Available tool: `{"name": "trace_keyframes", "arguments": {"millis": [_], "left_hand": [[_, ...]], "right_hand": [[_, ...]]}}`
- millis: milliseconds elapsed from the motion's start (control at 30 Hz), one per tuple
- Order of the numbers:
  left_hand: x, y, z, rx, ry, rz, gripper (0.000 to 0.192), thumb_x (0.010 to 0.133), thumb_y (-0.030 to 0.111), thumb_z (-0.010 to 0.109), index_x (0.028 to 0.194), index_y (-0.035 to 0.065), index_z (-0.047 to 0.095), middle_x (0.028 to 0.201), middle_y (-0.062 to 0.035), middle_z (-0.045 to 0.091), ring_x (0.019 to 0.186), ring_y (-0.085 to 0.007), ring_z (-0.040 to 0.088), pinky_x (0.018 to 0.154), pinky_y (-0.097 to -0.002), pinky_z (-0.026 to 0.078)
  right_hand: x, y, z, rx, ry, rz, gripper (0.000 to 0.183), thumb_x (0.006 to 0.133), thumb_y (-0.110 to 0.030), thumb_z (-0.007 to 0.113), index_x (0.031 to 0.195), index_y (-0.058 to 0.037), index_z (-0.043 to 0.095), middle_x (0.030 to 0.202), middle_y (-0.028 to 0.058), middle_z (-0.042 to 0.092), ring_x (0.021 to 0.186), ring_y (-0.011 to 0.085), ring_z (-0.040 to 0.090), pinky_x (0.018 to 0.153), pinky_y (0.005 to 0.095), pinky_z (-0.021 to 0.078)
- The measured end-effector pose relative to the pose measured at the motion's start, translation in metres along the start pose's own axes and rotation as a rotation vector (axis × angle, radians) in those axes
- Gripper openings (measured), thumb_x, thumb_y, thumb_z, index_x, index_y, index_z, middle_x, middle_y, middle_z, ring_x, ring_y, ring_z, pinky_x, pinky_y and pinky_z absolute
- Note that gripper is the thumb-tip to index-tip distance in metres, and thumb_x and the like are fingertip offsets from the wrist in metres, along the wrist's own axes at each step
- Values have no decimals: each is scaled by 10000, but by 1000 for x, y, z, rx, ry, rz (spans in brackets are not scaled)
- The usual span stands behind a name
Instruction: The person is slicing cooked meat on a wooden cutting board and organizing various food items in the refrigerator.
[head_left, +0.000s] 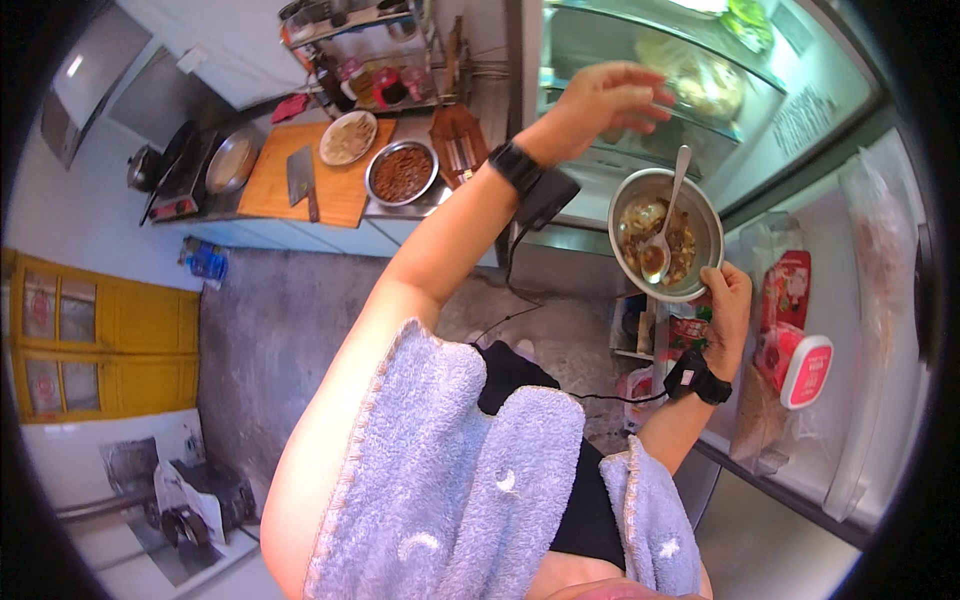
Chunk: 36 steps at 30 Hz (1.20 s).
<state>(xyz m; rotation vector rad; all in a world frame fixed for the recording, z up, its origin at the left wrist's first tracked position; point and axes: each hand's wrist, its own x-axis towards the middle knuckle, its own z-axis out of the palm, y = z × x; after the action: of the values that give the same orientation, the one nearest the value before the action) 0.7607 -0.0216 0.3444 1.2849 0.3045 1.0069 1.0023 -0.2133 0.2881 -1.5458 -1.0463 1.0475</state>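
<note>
My left hand (626, 101) reaches to the front of an open refrigerator, its fingers apart and nothing seen in them. On its wrist is a black strap with a dark device. In my right hand (726, 296) is a metal bowl (616, 251), gripped at the near right rim with the thumb over the edge. Chunky brown and pale food with some liquid lies in the bowl. A metal spoon (675, 196) leans in it, its handle past the far rim. Beyond my left hand, a plastic bag of pale food (705, 82) rests on a glass shelf (694, 120).
The refrigerator door (892, 420) stands open at right, with a pink-lidded tub (810, 373) and packets. Left of the refrigerator, a counter bears a cutting board (262, 180) with a cleaver (300, 176), a plate of food (349, 139) and a bowl of reddish-brown food (403, 174). A cable hangs near my body.
</note>
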Motion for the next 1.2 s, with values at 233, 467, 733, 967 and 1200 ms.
{"name": "trace_keyframes", "arguments": {"millis": [233, 467, 733, 967, 1200], "left_hand": [[-143, 26, -105, 116, 364, -134, 323, 952, 167, 518, 1222, -10, 538, 1109, -133, 641, 963, -175, 630, 806, -269, 522], [-293, 60, -184, 145, 678, -336, 398, 978, 229, 480, 1332, 50, 450, 1101, -106, 654, 933, -137, 644, 752, -242, 534], [-403, 85, -188, 1, 745, -349, 784, 887, 331, 634, 1485, 143, 164, 1226, -149, 571, 1026, -245, 622, 803, -338, 525], [-440, 96, -209, -82, 965, -92, 681, 842, 177, 656, 1399, 123, 268, 1208, -108, 535, 1026, -219, 608, 829, -384, 546], [-486, 97, -243, -185, 1092, -57, 606, 811, 82, 609, 1350, 103, 331, 1176, -102, 552, 991, -217, 623, 828, -370, 555]], "right_hand": [[21, -9, 78, -188, -365, -36, 233, 804, -191, 576, 820, 22, 670, 676, -33, 596, 589, 57, 521, 537, 217, 393], [29, -16, 222, 92, -609, -22, 181, 867, -171, 577, 830, -9, 651, 720, 2, 646, 622, 78, 606, 576, 219, 493], [-6, -14, 398, 235, -621, 6, 171, 849, -133, 622, 801, 31, 642, 720, 39, 628, 632, 108, 618, 612, 258, 555], [-36, -14, 499, 234, -799, 71, 210, 860, -165, 639, 829, 42, 636, 736, 64, 633, 637, 132, 635, 612, 250, 553], [-30, -20, 540, -233, -1121, 76, 450, 920, -425, 568, 856, 14, 644, 761, 62, 673, 729, 134, 677, 617, 220, 519]]}}
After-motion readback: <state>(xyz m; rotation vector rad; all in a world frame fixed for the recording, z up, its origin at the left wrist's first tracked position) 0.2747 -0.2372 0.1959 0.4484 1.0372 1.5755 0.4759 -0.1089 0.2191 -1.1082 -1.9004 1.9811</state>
